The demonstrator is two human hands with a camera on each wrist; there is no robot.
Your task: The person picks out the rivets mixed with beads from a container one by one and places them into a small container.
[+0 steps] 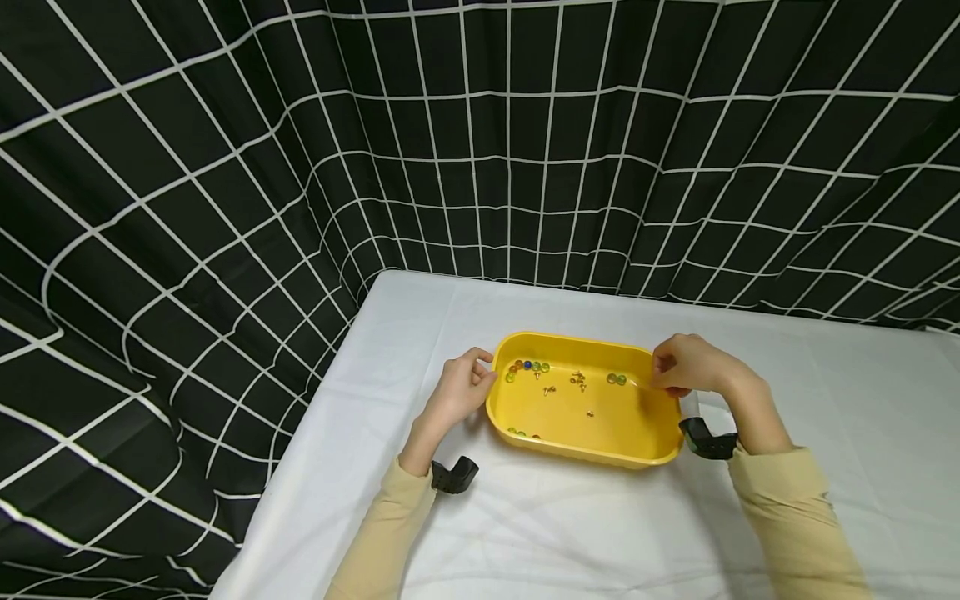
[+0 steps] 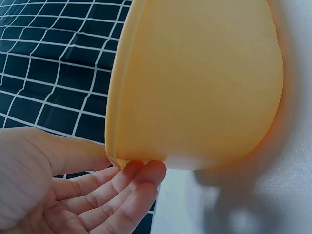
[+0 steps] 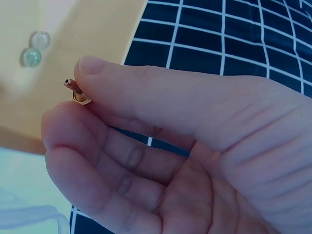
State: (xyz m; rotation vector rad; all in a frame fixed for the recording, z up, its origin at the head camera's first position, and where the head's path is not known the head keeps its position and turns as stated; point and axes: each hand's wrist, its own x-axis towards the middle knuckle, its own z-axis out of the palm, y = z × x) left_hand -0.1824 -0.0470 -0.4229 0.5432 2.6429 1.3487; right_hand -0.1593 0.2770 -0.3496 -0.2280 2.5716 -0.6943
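Observation:
A yellow plastic tub [image 1: 577, 454] stands on the white-covered table. My left hand [image 1: 459, 387] grips its rim at the left end; in the left wrist view the thumb lies on the rim and the fingertips sit under it. Over the tub's right end, my right hand [image 1: 693, 365] pinches a small gold-coloured metal stud [image 3: 78, 92] between thumb and forefinger, its hollow pin end poking out. Inside the tub, similar gold studs [image 1: 577, 379] lie scattered about the middle. Glass marbles [image 1: 527, 365] in several colours rest along the far-left corner, the front-left edge and right of centre.
A clear plastic container [image 1: 690, 406] is partly visible beside the tub's right end, under my right wrist. White cloth [image 1: 540, 533] covers the table. A black curtain with a white grid [image 1: 487, 167] hangs behind and to the left.

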